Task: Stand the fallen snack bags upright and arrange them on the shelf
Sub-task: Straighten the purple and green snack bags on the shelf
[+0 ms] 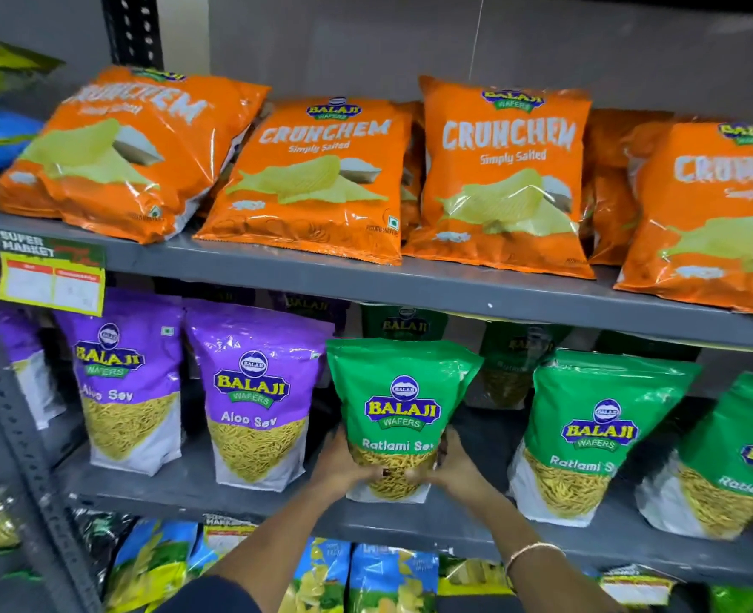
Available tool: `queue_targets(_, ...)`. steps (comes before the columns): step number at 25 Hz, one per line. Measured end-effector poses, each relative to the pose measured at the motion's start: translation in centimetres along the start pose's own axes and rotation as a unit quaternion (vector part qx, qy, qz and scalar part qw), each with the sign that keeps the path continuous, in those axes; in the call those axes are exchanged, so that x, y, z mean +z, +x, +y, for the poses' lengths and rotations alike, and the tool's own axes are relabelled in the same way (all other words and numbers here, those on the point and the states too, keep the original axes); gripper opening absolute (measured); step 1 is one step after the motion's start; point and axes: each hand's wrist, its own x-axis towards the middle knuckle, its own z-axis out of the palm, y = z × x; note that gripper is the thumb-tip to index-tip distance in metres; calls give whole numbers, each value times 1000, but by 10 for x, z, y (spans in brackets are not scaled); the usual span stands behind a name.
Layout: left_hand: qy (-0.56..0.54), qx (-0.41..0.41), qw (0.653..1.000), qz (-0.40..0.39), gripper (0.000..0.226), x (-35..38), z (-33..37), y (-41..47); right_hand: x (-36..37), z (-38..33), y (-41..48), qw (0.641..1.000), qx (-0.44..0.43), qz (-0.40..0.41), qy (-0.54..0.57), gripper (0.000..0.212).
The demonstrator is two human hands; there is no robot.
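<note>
Hands meet around a green Ratlami Sev bag point(403, 413) that stands upright on the middle shelf point(277, 502), near its front edge: the left hand point(343, 464) cups the lower left side and the right hand point(454, 468) the lower right, fingers point(372, 473) curled onto the clear window at the front and pressing the bag from both sides. Through that window thin yellow sev strands show. Its label reads "Balaji Wafers" above "Ratlami Sev". To its right stand two more green Ratlami Sev bags point(595, 435), with others dim behind. To its left stand purple bags point(257, 395) marked "Balaji Wafers, Aloo Sev", also upright, holding the same sort of yellow strands. On the shelf above, orange bags point(317, 179) lean back, printed "Balaji Wafers, Crunchem, Simply Salted" with a pictured wafer. A yellow price tag point(51, 276) headed "Super Market" hangs on that shelf's front edge at left; its smaller print is unreadable. A thin bangle point(531, 551) circles the right wrist.
</note>
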Motion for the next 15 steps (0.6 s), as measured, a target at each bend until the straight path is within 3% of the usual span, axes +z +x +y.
queue_targets(2, -25, 8, 1000, -12, 95, -1, -1, -4, 5, -40, -4, 980, -95, 172, 28, 95)
queue_targets(3, -40, 6, 999, -30, 98, -2, 0, -5, 7, -64, -2, 944, -164, 283, -43, 91)
queue_targets(4, -52, 1, 998, -43, 102, -4, 0, -5, 7, -89, 0, 881, -234, 364, -188, 80)
queue_targets(5, -57, -3, 997, -47, 103, -4, 0, -6, 7, -112, 2, 813, -275, 367, -360, 67)
queue_targets(6, -61, -6, 997, -45, 100, -4, 0, -7, 10, -136, 3, 772, -263, 295, -498, 59)
queue_targets(8, -71, -12, 997, -39, 91, -3, -3, -7, 18, -166, 7, 755, -174, 121, -621, 46)
queue_targets(9, -77, -13, 996, -43, 89, -3, -4, -7, 22, -174, 8, 756, -139, 81, -635, 42)
queue_targets(11, -69, -11, 996, -53, 88, -3, -6, -4, 25, -173, 8, 760, -137, 91, -629, 37)
queue_targets(13, -44, -8, 997, -67, 89, -3, -6, 1, 23, -165, 1, 750, -191, 144, -616, 38)
queue_targets(15, -36, -11, 996, -77, 95, 1, -6, 1, 11, -145, -10, 685, -316, 254, -605, 38)
